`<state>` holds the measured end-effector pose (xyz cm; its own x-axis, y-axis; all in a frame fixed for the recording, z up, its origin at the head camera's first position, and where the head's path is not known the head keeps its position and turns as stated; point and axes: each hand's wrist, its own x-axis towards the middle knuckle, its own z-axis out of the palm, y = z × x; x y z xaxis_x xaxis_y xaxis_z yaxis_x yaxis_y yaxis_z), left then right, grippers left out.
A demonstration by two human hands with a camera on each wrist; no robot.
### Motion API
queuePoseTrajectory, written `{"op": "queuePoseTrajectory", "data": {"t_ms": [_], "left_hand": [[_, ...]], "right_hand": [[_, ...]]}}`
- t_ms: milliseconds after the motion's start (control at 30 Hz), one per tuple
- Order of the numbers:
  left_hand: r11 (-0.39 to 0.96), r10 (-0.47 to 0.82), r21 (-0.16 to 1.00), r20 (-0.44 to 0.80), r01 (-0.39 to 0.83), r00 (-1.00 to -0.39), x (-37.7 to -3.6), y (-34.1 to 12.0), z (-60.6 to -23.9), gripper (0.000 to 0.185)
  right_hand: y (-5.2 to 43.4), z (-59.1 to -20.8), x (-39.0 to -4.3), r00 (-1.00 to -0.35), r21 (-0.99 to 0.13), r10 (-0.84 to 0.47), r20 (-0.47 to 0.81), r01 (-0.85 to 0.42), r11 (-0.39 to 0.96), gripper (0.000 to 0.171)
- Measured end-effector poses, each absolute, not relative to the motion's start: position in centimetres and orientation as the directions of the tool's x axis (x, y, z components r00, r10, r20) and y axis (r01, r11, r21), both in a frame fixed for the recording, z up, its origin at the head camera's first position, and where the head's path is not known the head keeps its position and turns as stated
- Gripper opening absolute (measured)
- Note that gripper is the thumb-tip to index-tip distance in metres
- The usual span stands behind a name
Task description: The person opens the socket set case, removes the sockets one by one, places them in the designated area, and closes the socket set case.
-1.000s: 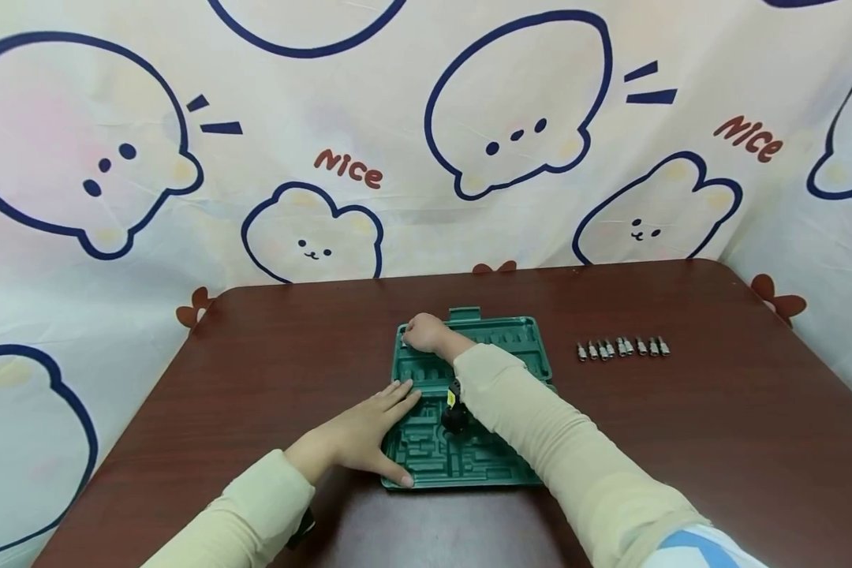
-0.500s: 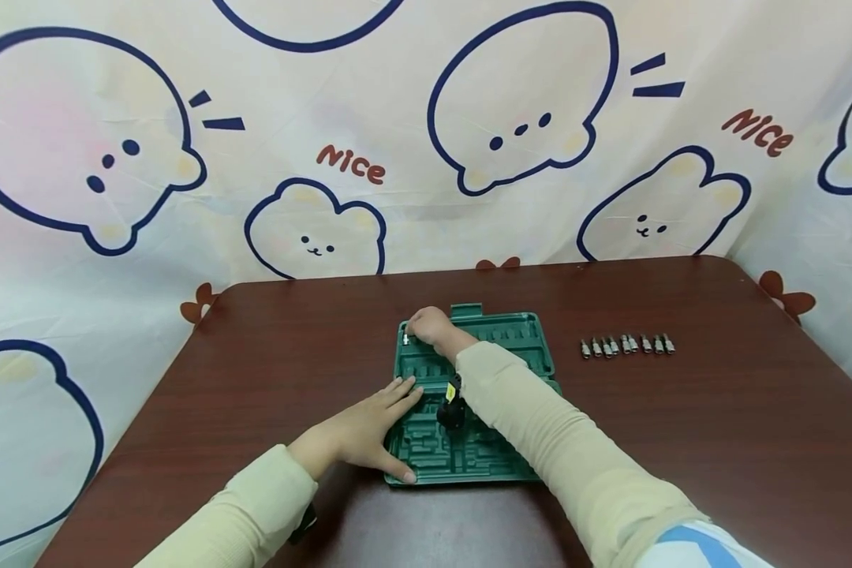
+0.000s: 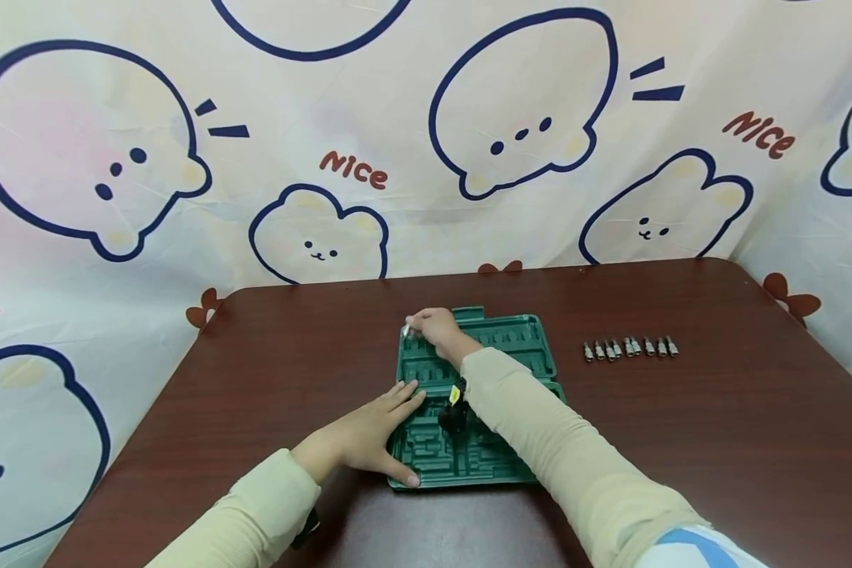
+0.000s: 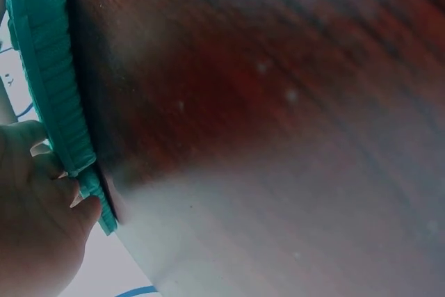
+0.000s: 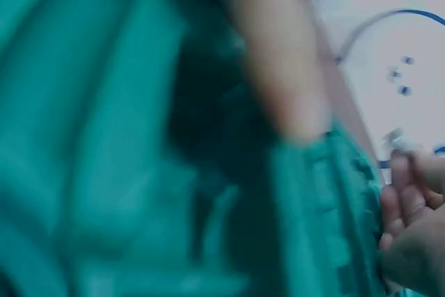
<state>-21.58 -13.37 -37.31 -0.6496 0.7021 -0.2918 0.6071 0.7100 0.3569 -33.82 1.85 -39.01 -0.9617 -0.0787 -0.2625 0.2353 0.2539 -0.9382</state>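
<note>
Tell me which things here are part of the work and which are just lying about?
In use: green tool case, steadied by the left hand; small metal bit, pinched by the right hand; row of metal bits.
Lying about: cartoon bear cloth; brown table.

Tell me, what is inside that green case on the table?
The green case shows mostly bare molded slots. The right hand pinches a small metal piece at its far left corner. The sleeve and left hand hide some slots.

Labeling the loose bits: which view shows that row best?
Head view: the whole row of bits lies on the table, right of the case. Neither wrist view shows the row.
</note>
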Motion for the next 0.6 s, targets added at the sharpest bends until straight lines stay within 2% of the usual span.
{"op": "queuePoseTrajectory", "data": {"t_ms": [100, 233, 367, 600], "left_hand": [[0.713, 0.699, 0.361, -0.295, 0.601, -0.651, -21.4, -13.2, -37.3, 0.109], [0.713, 0.700, 0.359, -0.303, 0.603, -0.647, -21.2, -13.1, -37.4, 0.109], [0.716, 0.696, 0.358, -0.299, 0.600, -0.653, -21.3, -13.1, -37.3, 0.109], [0.709, 0.703, 0.348, -0.280, 0.613, -0.654, -21.3, -13.1, -37.3, 0.109]], "right_hand": [[2.4, -39.1, -33.7, -0.969, -0.963, -0.061, -0.239, 0.228, 0.145, 0.017], [3.4, -38.4, -33.1, -0.975, -0.971, -0.098, -0.197, 0.181, 0.157, 0.019], [5.0, -36.4, -32.9, -0.976, -0.983, -0.127, -0.176, 0.166, 0.083, 0.026], [11.0, -34.2, -31.8, -0.977, -0.980, -0.077, -0.196, 0.198, -0.006, 0.035]]}}
